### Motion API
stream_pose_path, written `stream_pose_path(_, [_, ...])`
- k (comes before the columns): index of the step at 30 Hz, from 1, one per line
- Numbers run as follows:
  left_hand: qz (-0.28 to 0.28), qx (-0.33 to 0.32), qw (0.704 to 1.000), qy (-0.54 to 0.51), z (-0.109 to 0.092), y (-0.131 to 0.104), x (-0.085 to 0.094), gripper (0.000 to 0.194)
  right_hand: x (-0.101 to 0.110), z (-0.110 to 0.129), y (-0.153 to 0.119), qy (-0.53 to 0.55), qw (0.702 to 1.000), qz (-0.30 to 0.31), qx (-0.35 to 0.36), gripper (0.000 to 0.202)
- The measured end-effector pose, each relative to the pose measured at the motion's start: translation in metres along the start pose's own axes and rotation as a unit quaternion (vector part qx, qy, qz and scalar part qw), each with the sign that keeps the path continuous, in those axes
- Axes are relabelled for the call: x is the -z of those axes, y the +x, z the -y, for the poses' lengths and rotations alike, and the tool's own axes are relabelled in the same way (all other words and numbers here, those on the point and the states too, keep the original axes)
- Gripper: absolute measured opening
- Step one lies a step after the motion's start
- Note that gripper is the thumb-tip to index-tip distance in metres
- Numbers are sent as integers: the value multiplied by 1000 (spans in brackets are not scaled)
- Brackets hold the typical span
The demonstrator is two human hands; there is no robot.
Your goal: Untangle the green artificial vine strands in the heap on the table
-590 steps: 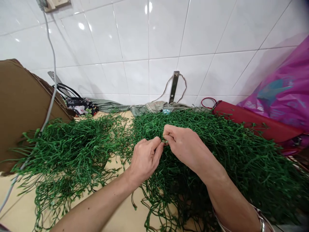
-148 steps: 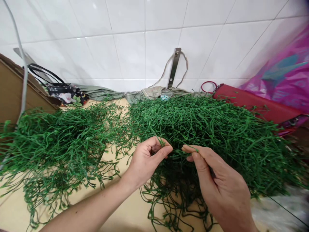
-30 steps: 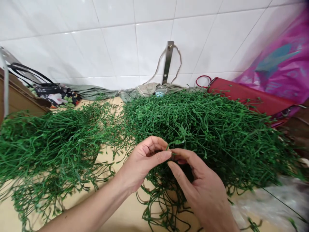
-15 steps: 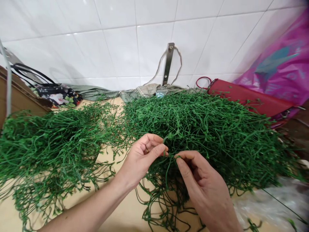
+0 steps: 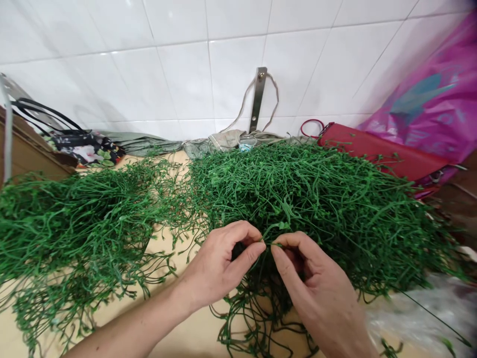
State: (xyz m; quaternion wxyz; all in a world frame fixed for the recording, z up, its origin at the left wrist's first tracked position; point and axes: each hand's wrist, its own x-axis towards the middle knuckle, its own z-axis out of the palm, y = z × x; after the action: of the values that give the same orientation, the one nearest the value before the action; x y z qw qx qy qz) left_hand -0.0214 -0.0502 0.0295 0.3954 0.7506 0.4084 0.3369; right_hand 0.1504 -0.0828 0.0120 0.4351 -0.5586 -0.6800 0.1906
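Note:
Thumb and forefinger of my left hand [image 5: 223,258] pinch a thin green stem near the middle of the view. Close beside it on the right, my right hand [image 5: 316,283] pinches a green piece too, its fingertips a small gap from the left ones. A leafy green strand [image 5: 279,226] stretches just above the fingertips. Both hands are over the front of a large heap of green stems [image 5: 335,199]. A second heap of green stems [image 5: 85,214] lies to the left, partly beyond the view's edge.
Behind the heaps stand a floral bag [image 5: 89,146], a small cup [image 5: 246,142], a red bag [image 5: 383,151] and a purple plastic bag [image 5: 436,104] against the tiled wall. A cardboard box [image 5: 33,149] is at left, clear plastic [image 5: 432,313] at lower right.
My left hand has moved slightly down and right, closer to my right hand, and its fingers have closed into a tighter pinch. My right hand is nearly unmoved.

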Motion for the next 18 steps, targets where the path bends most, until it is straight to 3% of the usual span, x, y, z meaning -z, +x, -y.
stream_pose_path(4, [50,39,998,18,-4,1,6,17,-5,-8,-2,-160,976,-46,137,14])
stream_pose_path(6, [77,65,995,21,-6,2,7,20,-7,-12,-4,-225,958,-46,174,18])
stream_pose_path(9, [87,84,992,19,-11,0,8,22,-6,-21,-3,-268,949,-26,163,28])
stream_pose_path(13, [87,100,989,-61,-19,-8,14,28,2,-33,4,-259,961,-25,92,33])
stream_pose_path(18, [17,128,982,-139,-16,-8,15,30,1,-30,5,-220,973,-10,74,24])
